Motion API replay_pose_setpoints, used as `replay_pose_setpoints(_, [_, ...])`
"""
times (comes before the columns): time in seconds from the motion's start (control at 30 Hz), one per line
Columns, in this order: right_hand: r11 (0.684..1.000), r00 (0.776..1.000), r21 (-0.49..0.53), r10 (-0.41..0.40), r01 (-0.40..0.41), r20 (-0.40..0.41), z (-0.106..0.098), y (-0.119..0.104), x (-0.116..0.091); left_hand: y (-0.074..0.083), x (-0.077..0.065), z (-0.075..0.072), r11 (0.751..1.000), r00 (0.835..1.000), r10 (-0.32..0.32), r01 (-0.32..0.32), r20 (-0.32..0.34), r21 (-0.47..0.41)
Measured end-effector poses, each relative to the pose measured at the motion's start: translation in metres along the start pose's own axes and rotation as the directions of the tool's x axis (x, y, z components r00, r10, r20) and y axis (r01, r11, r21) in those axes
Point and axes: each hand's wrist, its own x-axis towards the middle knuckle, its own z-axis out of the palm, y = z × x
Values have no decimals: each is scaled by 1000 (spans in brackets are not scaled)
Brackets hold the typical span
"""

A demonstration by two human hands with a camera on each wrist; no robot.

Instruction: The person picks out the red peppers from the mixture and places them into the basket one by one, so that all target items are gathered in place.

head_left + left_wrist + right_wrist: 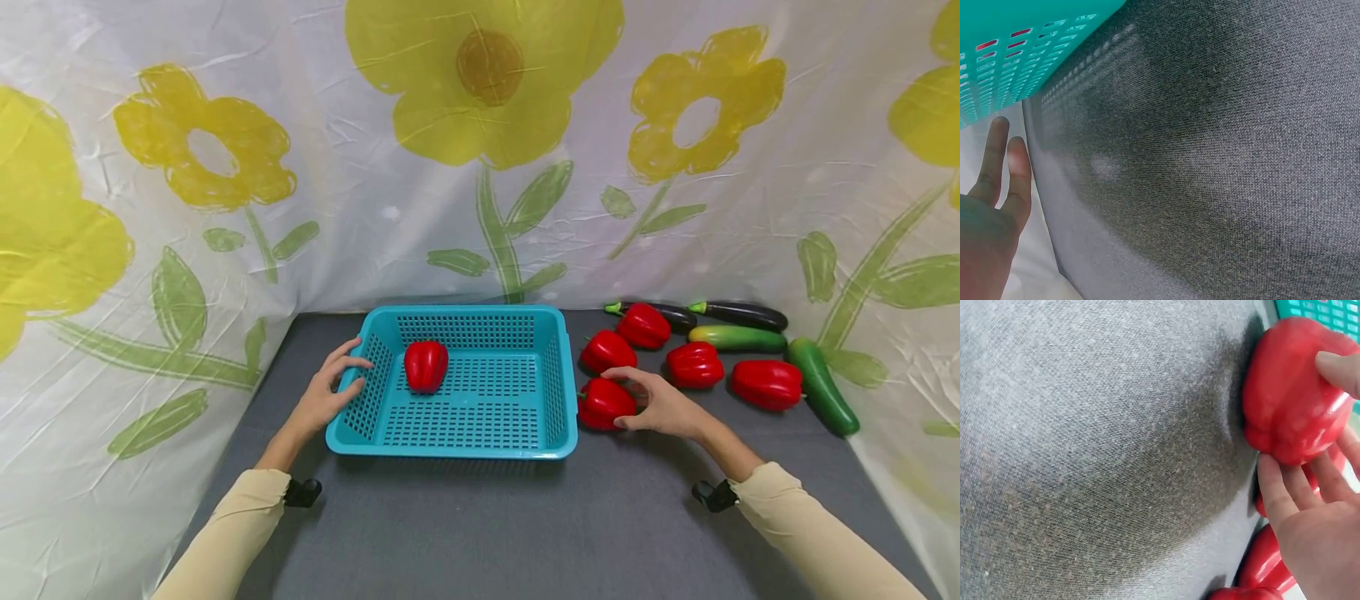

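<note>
A blue-green plastic basket stands on the dark cloth, with one red bell pepper lying in its left part. My left hand is at the basket's left rim, its fingers spread and loosely bent over the edge. In the left wrist view two fingers reach up beside the perforated wall. Just outside the basket's right side, my right hand grips another red bell pepper. In the right wrist view the thumb lies across this pepper, with the fingers bent around its blossom end.
Several more red bell peppers lie right of the basket. Behind them are two eggplants and a cucumber; another green cucumber lies at the table's right edge. A flower-printed curtain hangs behind the table.
</note>
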Motion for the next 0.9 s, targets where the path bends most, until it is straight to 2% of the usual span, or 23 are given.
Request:
replay_pose_setpoints(0.13, [1000, 1000, 1, -15, 15, 6, -1, 3, 1, 18, 1, -2, 1000, 1000, 2, -2, 10, 6])
replay_pose_setpoints(0.27, [999, 999, 17, -31, 31, 6, -1, 5, 1, 26, 2, -3, 1000, 1000, -1, 1, 20, 21])
replay_pose_setpoints(0.4, [999, 1000, 36, -31, 31, 3, -1, 3, 1, 25, 2, -3, 999, 1000, -7, 7, 20, 32])
replay_pose_setpoints(0.6, [995, 1000, 101, 17, -15, -24, -4, -4, 2, 24, 1, -3, 999, 1000, -14, 13, 13, 29])
replay_pose_setpoints(0.9, [997, 994, 79, -3, 12, -112, -15, -13, 5, 24, 1, -2, 1000, 1000, 5, -6, 5, 24])
